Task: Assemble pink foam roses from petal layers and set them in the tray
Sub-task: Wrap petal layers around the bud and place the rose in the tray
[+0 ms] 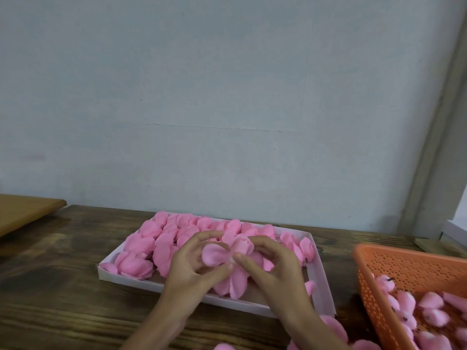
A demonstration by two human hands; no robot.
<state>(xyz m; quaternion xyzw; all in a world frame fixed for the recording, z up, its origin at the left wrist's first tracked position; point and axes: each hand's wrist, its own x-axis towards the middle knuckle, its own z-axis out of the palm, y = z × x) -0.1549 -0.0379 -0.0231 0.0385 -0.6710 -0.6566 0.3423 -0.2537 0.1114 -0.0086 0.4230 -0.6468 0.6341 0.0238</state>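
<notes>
Left hand and right hand pinch one half-built rose over the near edge of the tray. If that pinch eases, I reckon the soft layers slide apart.

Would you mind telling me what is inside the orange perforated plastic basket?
Pink foam rose buds, some with dark tips, lie in the orange perforated plastic basket. Buds cover its floor there, and its lower part is out of frame.
</notes>
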